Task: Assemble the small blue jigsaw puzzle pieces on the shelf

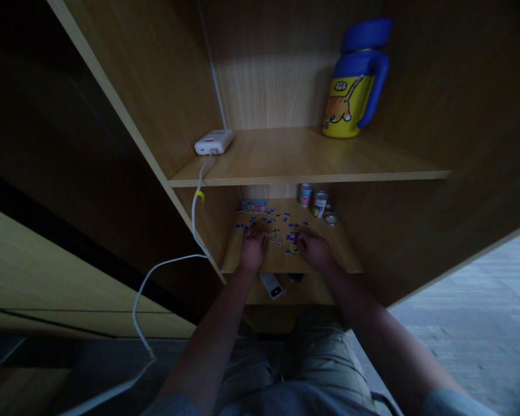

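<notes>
Bending the left hand [253,249] over the lower shelf [277,263], left of its centre, with fingers curled and thumb close in; impossible to say from so dim and small a view whether pinching a piece or merely resting there. Curling the right hand [316,249] in from the right of the lower shelf's centre, with fingertips at or just beside a small cluster of puzzle pieces [292,249]; perhaps touching a dark piece, but too blurred to confirm a grip.

Between and beyond the fingers, strewn across the middle of the lower shelf: loose pieces [287,214], many of them blue. Looks, at a guess, like the stage of sorting pieces and fitting a few together, with plenty yet to join. Probably calls next for picking out a matching piece with a light pinch, turning it to suit, and settling it flat without nudging the cluster apart.

Farther out, at the back left of the lower shelf: a colourful picture strip [254,206]. At its back right: two small cans [319,204], with round metal lids [330,219] just beside. Above the lower shelf: an upper shelf [286,159], bearing a white box [214,141] toward the left and a blue-and-yellow bottle [349,104] toward the right. Left of the lower shelf: a white cable [193,214], hanging from the box. Beneath the lower shelf: a white gadget [271,286].
</notes>
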{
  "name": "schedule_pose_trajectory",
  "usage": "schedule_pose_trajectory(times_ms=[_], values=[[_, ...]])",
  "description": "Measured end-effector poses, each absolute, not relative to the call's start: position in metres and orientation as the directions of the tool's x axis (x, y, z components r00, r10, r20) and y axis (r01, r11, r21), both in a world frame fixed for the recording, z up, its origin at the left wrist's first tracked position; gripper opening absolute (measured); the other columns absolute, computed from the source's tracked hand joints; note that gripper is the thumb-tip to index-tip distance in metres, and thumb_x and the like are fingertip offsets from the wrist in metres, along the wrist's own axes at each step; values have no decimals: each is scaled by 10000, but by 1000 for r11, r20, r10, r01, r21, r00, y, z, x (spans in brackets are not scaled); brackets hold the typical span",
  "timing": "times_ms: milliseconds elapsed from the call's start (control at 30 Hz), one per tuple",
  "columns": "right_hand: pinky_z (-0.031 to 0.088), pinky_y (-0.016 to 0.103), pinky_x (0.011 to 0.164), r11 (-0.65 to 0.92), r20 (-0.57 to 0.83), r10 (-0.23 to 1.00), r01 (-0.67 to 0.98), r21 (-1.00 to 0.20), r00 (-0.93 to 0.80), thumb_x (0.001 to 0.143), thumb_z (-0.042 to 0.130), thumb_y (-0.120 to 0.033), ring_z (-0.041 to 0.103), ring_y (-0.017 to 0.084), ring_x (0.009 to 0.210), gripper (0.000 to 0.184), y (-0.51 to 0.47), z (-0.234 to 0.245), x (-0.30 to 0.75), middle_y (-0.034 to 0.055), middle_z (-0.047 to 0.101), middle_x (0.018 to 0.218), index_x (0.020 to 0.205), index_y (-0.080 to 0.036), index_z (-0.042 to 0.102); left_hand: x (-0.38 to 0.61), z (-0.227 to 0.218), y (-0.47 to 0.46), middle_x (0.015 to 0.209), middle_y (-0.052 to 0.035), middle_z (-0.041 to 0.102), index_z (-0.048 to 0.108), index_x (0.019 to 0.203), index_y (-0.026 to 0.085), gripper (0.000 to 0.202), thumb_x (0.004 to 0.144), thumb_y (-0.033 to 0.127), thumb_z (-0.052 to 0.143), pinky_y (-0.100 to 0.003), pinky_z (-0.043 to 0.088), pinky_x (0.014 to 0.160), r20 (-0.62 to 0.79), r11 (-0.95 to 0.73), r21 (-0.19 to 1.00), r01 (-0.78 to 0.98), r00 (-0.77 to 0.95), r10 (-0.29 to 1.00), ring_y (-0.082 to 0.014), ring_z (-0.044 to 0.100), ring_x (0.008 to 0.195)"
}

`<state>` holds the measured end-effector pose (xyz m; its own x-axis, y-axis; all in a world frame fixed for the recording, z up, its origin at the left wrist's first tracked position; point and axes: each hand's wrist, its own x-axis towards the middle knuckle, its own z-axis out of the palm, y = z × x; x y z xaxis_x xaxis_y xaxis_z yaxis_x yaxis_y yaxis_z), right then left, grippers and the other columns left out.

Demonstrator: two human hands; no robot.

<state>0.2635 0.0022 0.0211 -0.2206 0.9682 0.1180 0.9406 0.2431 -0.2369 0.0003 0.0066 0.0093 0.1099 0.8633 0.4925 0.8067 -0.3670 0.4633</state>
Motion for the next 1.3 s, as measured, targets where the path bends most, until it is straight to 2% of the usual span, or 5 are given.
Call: schedule_pose_trajectory(times_ms=[200,467,767,1000,1300], values=[[527,319,888,253,124,966,936,-244,-228,1171,432,-426,807,244,989,386,1,23,264,84,864,1133,1236,-250,770,-1,7,5,1264,-117,801,780,1425,254,409,1094,144,567,-540,530,1227,509,-451,415,790,210,835,-322,704,1265],[526,312,881,241,104,969,938,-250,-222,1162,447,-409,809,241,999,372,0,26,263,89,862,1160,1250,-238,765,-1,0,9,1221,-94,777,804,1284,231,332,1093,103,565,-413,630,1071,514,-495,509,704,213,831,-247,753,1137],[542,320,896,246,115,968,936,-251,-223,1159,453,-411,812,249,1004,369,-1,28,262,85,868,1139,1233,-250,776,-3,9,6,1077,-64,794,794,1007,249,207,1035,130,628,-414,617,1024,494,-493,554,671,212,843,-258,750,1087],[535,323,878,241,113,969,937,-254,-219,1151,468,-407,812,250,994,357,-2,29,263,89,867,1143,1243,-248,774,-7,8,9,1072,-37,860,809,1043,258,175,1037,191,648,-414,636,1009,427,-407,680,610,122,896,-241,806,1018],[525,310,870,239,93,970,942,-234,-223,1167,440,-422,810,237,986,386,-1,29,263,84,865,1149,1248,-254,777,-12,0,17,1095,-63,870,797,1051,241,160,959,367,828,-440,672,1008,381,-363,857,366,24,924,-234,818,1000]])
